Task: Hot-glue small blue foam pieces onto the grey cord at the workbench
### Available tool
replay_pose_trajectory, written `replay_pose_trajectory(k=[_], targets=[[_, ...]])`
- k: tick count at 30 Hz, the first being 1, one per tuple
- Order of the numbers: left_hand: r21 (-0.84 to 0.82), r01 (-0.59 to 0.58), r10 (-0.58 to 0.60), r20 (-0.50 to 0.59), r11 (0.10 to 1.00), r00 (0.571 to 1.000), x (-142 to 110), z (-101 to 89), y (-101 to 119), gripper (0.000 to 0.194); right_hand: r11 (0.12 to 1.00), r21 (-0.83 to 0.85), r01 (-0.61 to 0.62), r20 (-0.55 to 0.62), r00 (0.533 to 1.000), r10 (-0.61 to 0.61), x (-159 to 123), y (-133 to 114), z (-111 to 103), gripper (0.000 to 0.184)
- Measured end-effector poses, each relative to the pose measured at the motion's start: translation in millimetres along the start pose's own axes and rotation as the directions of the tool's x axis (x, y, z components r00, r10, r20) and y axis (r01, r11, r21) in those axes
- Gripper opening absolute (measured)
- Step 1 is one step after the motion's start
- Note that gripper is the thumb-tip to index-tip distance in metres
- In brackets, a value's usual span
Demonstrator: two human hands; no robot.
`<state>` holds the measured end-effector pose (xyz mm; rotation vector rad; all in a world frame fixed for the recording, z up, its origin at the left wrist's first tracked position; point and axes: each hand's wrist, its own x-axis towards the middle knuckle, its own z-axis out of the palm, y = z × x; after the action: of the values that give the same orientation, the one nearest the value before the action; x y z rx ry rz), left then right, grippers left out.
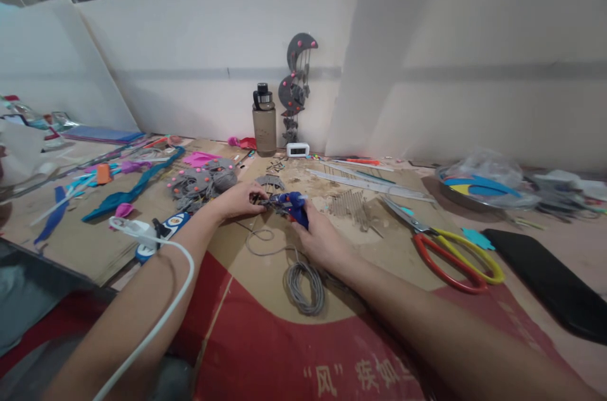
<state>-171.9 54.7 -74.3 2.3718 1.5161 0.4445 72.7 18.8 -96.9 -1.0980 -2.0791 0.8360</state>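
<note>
My right hand (320, 233) is closed around a blue glue gun (298, 203), its nozzle end pointing left. Just left of the nozzle, my left hand (243, 200) pinches a small dark piece, mostly hidden by the fingers. A grey curved piece (270, 183) lies just beyond both hands. Below them, a coil of grey cord (305, 288) rests on the cardboard (265, 277), its loose end running up toward the hands. Beside my left forearm is a heap of grey felt pieces (202, 183) with pink dots.
Scissors (446, 252) and a black phone (545, 281) lie on the right, near a bowl (467, 200) of scraps. A bottle (264, 129) and small clock (298, 150) stand behind. A grey moon ornament (290, 92) hangs on the board. A white cable (187, 284) crosses my left forearm.
</note>
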Motion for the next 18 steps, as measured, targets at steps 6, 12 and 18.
replay_pose_trajectory(k=[6,12,18], targets=[[0.01,-0.037,0.038,-0.017,0.999,0.999,1.3,1.4,-2.2,0.031,1.0,0.021,-0.004,0.005,1.0,0.003,1.8,2.0,2.1,0.035],[0.015,-0.017,0.017,0.012,1.0,1.0,1.5,0.0,-0.3,0.032,0.999,-0.04,0.01,0.02,1.0,-0.009,2.0,2.1,1.9,0.04],[0.012,-0.007,0.007,0.002,1.0,1.0,0.5,-0.1,0.9,0.032,1.0,-0.022,-0.003,0.01,1.0,0.003,0.2,0.7,-0.3,0.037]])
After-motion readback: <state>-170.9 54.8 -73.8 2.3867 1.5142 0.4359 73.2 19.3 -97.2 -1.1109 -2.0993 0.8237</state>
